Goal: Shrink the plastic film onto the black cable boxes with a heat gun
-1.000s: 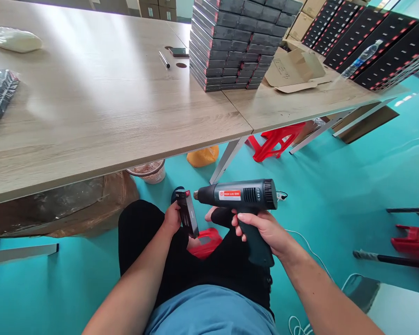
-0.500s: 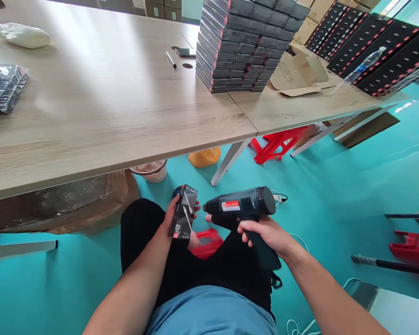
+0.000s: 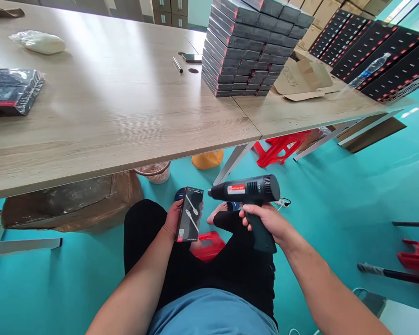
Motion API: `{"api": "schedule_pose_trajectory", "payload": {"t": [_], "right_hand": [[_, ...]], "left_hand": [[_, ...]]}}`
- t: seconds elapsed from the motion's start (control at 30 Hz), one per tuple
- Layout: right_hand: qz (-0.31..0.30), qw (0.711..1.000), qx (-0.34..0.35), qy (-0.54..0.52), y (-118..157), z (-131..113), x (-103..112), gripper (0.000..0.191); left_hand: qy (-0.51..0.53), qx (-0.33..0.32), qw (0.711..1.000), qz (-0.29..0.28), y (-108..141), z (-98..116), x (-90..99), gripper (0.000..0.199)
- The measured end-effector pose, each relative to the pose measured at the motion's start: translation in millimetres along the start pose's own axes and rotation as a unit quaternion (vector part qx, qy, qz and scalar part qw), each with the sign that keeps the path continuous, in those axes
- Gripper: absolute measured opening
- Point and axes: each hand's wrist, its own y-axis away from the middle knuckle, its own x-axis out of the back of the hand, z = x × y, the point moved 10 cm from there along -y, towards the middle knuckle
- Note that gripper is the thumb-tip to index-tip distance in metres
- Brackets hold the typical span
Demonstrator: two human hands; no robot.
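Note:
My left hand [image 3: 173,217] is wrapped round a small black box [image 3: 190,215] with white cables printed on its face, held over my lap. In my right hand [image 3: 261,217] is the grip of a black heat gun [image 3: 246,188] with a red and white label. Its nozzle points left at the box's upper right edge, a short gap away. The fingers of my left hand are partly hidden behind the box.
A wooden table [image 3: 125,116] spans the view ahead. On it stand a tall stack of black boxes [image 3: 247,51], wrapped boxes [image 3: 14,90], a pen [image 3: 178,65] and flattened cardboard [image 3: 302,79]. Below are a basket [image 3: 157,173] and a red stool [image 3: 281,146].
The box in my left hand has turned so its printed face shows more fully. The heat gun has risen slightly and tilted. The whole view has shifted a little.

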Motion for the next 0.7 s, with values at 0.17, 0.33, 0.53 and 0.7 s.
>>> {"api": "schedule_pose_trajectory", "payload": {"t": [0.17, 0.33, 0.53, 0.7], "right_hand": [[0.006, 0.995, -0.017, -0.096, -11, 8, -1, 0.02], [-0.009, 0.995, -0.022, -0.094, -7, 12, -24, 0.019], [0.007, 1.0, 0.006, -0.017, -12, 4, -32, 0.017], [-0.005, 1.0, 0.013, 0.021, -5, -3, -30, 0.017]], "left_hand": [[0.004, -0.012, 1.0, -0.004, -3, 2, -0.8, 0.064], [0.031, 0.024, 0.999, 0.028, -4, -8, 8.1, 0.058], [0.082, 0.051, 0.994, 0.053, 1, -13, 10.2, 0.052], [0.098, 0.051, 0.992, 0.065, 0, -12, 9.1, 0.051]]}}
